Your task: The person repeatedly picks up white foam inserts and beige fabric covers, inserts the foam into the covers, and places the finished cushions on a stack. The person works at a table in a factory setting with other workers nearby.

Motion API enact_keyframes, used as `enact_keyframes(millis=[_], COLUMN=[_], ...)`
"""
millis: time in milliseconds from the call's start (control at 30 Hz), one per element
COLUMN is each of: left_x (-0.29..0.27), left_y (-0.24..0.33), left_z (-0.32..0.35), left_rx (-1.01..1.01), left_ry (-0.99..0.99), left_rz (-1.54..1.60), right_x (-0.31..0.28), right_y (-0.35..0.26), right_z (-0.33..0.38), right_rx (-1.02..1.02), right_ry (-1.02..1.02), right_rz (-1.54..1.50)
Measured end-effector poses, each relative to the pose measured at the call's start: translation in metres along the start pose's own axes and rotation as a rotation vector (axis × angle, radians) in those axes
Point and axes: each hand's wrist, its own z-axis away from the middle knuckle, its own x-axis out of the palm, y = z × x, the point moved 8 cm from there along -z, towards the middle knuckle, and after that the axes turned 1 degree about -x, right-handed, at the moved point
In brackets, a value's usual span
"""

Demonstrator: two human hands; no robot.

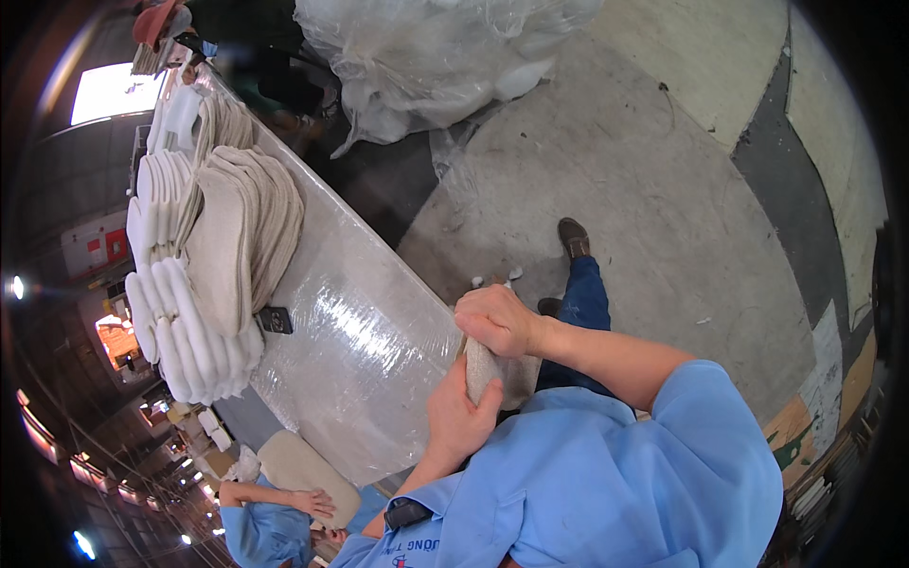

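A beige fabric cushion (483, 365) is held against the front of my body, at the edge of the table. My right hand (499, 320) is closed in a fist over its far end. Lower down, my left hand (460, 409) wraps the cushion's side, with the thumb lying along it. The two hands hide much of the cushion, and the rest hangs near my shirt.
A plastic-covered table (365, 346) carries stacked beige covers (241, 237), white padding pieces (185, 327) and a small black box (276, 320). At lower left, a co-worker's hand (312, 504) rests on another beige cushion (301, 469). A large clear plastic bag (417, 66) stands ahead on the floor.
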Motion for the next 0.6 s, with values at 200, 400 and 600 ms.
enact_keyframes(millis=[200,400,600], left_x=[0.001,-0.013,-0.001], left_y=[-0.013,-0.011,-0.017], left_z=[0.001,0.008,0.022], left_rx=[-0.141,0.019,-0.054], left_ry=[-0.082,0.075,0.027], left_rz=[0.260,0.248,0.219], right_x=[-0.036,-0.005,0.013], right_y=[0.005,-0.066,-0.047], right_z=[0.014,0.026,0.024], right_rx=[0.182,-0.265,-0.148], right_ry=[0.300,0.350,0.147], right_rz=[-0.274,-0.066,0.137])
